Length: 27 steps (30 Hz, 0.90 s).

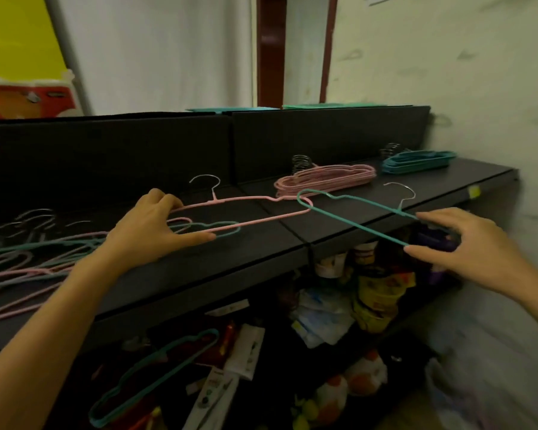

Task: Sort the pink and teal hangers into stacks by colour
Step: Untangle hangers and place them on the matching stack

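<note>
My left hand (151, 228) grips one end of a pink hanger (246, 198) lifted over the black shelf top (292, 234). My right hand (457, 243) pinches a teal hanger (354, 223) between thumb and fingers, its far end crossing the pink one. A mixed pile of pink and teal hangers (28, 259) lies at the left. Further back right sit a pink stack (326, 178) and, beyond it, a teal stack (416, 162).
A black back panel (168, 150) rises behind the shelf, and a pale wall (479, 88) closes the right side. Below, the lower shelf holds packaged goods (376, 293) and a loose teal hanger (149, 377). A red-and-white package (28, 97) stands far left.
</note>
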Motion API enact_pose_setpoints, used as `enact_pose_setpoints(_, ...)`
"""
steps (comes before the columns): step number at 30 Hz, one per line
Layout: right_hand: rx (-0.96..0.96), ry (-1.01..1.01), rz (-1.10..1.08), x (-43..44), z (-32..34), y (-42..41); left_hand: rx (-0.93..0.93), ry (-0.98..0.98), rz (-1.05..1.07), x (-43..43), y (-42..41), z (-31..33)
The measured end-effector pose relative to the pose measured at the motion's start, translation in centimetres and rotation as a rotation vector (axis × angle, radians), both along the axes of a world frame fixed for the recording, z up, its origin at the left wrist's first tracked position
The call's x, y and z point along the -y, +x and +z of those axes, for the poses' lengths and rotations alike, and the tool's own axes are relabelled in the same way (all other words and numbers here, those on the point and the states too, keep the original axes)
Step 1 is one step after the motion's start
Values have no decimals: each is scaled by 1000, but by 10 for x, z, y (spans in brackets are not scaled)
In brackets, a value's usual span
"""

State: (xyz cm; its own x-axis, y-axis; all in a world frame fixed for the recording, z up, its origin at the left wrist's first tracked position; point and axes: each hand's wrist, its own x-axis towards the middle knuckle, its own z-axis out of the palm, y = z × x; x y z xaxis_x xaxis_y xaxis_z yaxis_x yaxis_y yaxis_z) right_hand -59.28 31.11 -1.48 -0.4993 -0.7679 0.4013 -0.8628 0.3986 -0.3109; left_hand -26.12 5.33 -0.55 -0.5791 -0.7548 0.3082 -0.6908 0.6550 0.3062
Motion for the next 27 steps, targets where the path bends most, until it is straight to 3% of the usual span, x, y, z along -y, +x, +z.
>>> enact_pose_setpoints(8,-28,-16,-6,-35,-7,-108,-4,93,1,-27,-128,-8)
enact_pose_setpoints(27,-18,-19,0,4,-11,-282,24,-101,148,38,-316,-11)
